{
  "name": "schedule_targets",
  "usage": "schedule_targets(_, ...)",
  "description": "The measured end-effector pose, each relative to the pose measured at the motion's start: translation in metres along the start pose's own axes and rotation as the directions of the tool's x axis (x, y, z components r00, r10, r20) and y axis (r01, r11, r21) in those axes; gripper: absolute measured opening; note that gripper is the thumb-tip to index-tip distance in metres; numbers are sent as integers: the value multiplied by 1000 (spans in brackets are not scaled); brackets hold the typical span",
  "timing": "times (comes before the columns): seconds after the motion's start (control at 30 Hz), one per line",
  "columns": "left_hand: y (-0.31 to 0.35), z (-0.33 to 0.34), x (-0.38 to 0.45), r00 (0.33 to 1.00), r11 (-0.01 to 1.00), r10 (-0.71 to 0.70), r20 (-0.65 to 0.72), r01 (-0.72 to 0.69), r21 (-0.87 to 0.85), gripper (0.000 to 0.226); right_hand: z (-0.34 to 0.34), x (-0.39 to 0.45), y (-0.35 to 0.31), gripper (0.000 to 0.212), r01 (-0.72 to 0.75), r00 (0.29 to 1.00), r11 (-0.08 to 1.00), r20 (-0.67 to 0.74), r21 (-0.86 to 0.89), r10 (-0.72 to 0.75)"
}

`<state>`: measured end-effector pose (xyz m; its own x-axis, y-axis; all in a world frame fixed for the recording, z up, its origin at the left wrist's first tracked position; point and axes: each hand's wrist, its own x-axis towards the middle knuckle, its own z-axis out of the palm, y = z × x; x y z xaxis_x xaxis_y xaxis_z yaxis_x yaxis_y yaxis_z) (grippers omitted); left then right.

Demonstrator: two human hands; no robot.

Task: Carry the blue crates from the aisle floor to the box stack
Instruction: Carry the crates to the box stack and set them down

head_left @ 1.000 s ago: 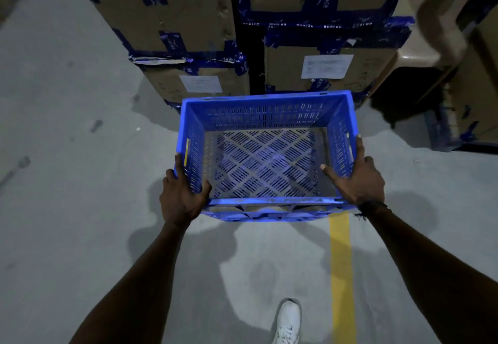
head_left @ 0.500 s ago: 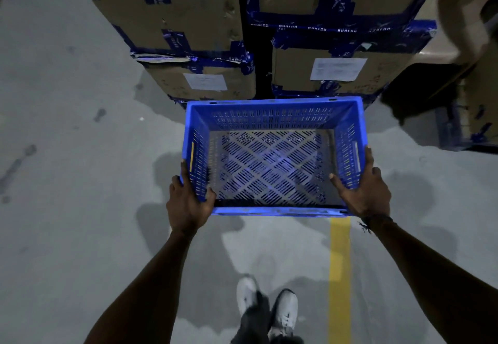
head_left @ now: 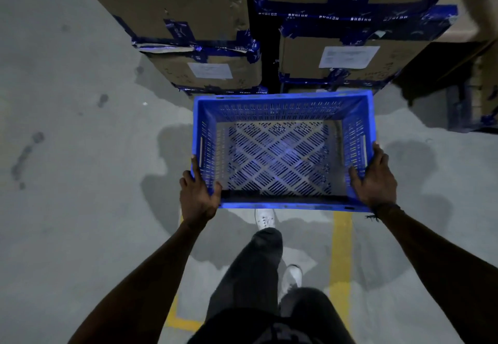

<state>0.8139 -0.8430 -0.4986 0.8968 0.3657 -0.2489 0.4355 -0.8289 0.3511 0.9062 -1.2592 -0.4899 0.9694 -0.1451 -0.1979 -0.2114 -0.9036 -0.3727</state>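
An empty blue slatted crate hangs in front of me above the grey floor, level and open side up. My left hand grips its near left corner, thumb inside the wall. My right hand holds the near right corner the same way. Just beyond the crate's far rim stands the box stack, brown cartons bound with blue tape and bearing white labels. The bottom of the stack is hidden behind the crate.
A dark gap separates the left and right carton columns. Yellow floor lines run beneath me. My legs and white shoes show below the crate. More cartons and a dark recess lie at the right.
I have stepped closer to the box stack with the crate held in both hands. The cartons look larger and my legs have come into view below.
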Motion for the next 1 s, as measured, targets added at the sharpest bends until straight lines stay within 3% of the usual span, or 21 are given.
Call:
schedule_targets(0.3,16,-12,87,996,990,79,36,-74,-122,99,4,26,-9,76,-32,999,998,1,-46,32)
schedule_targets(0.67,24,-15,83,999,992,-28,41,33,-120,102,-1,33,-19,83,-104,994,992,27,-69,106)
schedule_targets(1.0,21,-14,82,997,997,40,60,-37,-61,107,1,31,-19,89,-131,991,988,13,-84,132)
